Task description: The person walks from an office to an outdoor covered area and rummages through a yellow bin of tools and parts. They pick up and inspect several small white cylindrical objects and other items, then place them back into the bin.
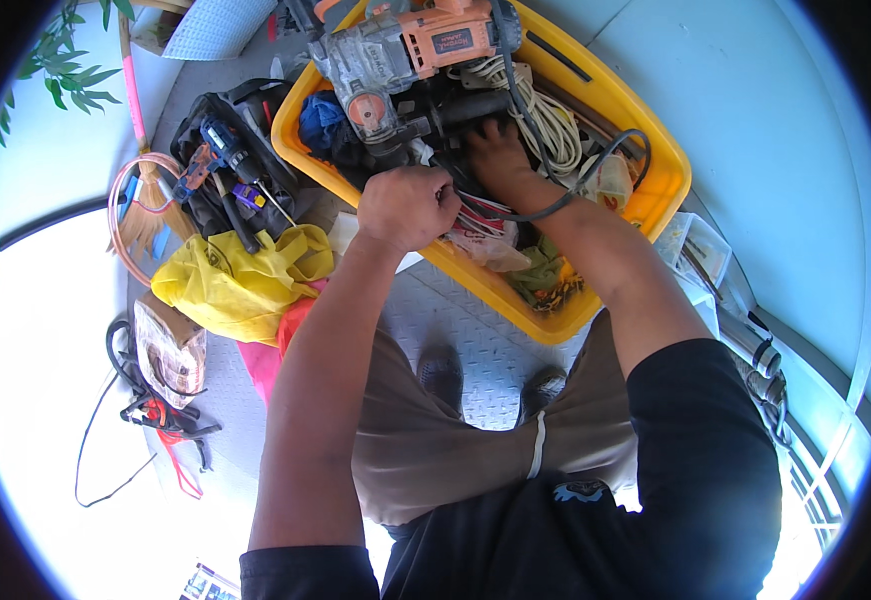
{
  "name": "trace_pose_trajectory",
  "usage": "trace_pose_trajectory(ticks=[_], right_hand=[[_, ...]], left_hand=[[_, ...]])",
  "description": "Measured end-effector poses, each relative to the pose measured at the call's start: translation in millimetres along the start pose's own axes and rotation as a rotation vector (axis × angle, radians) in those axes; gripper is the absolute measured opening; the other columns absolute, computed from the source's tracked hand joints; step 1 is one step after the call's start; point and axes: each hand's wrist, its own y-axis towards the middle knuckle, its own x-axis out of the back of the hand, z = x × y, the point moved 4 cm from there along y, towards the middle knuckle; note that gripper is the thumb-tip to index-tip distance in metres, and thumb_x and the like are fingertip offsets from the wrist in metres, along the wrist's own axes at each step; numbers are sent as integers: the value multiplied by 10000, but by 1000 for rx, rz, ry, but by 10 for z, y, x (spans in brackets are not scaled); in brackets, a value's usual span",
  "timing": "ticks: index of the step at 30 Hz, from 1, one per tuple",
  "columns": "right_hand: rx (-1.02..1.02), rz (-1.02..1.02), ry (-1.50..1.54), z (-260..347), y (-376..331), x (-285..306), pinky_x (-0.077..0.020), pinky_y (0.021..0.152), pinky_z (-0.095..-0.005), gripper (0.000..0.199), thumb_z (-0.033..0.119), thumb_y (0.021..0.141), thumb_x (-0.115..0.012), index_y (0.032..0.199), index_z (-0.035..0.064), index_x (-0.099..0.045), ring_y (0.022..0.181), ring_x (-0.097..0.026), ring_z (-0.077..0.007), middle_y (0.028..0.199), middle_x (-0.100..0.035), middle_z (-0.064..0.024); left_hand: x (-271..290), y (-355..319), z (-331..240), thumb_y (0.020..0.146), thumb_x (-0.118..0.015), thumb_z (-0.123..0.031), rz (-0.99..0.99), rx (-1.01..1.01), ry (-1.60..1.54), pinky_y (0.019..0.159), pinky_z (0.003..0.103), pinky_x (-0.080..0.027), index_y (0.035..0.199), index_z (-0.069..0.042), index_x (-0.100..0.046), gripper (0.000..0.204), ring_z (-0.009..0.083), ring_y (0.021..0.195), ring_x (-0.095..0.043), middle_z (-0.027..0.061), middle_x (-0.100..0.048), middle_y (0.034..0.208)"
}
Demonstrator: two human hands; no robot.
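Over the yellow tub [496, 296], which lies crosswise in front of the person's feet, both hands are at work, apart from each other. The left hand [406, 208] is above the near rim, knuckles up and fingers curled in; what it grips, if anything, is hidden, so I cannot tell whether it is clamped on something. The right hand [497, 155] reaches farther in, among the contents below the drill's black side handle [476, 106]; its fingertips are partly covered, and I cannot tell whether they hold anything.

The drill [451, 40], orange and grey, lies across the upper left part of the tub, on top of the other things. A dark cord [513, 80] runs from its back end toward the right forearm. Beside the right hand is a coil of white cable [548, 130]; blue cloth [322, 120] fills the left corner. Nearer the person are a plastic bag [491, 250] and a green cloth [539, 270].

Left of the tub, a black tool bag [239, 100] has a small blue drill [224, 145] on it, next to a broom [146, 218]. Below these lie a yellow bag [221, 290], a wrapped block [171, 350] and some black straps [161, 408]. Right of the tub is a white box [706, 255] with thin rods in it. Two dark shoes [441, 375] stand on the grey floor [491, 380].
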Motion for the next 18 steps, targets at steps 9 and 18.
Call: trace_pose_trajectory(ticks=[9,18], right_hand=[[-70,-68,145,-24,-83,32,-373,1052,-589,312,225,843,-612,1096,132,-769,1291,-444,-342,1374,-529,-58],[-150,-162,111,24,-138,0,-398,1017,-591,284,212,846,-604,1061,112,-760,1266,-470,-325,1333,-543,-40]], left_hand=[[-2,30,9,820,-620,-278,55,-6,20,682,463,-564,766,-110,-693,191,340,738,-685,113,-703,774],[21,29,-19,822,-638,-258,86,26,14,700,450,-560,847,-142,-732,151,342,760,-690,108,-709,795]])
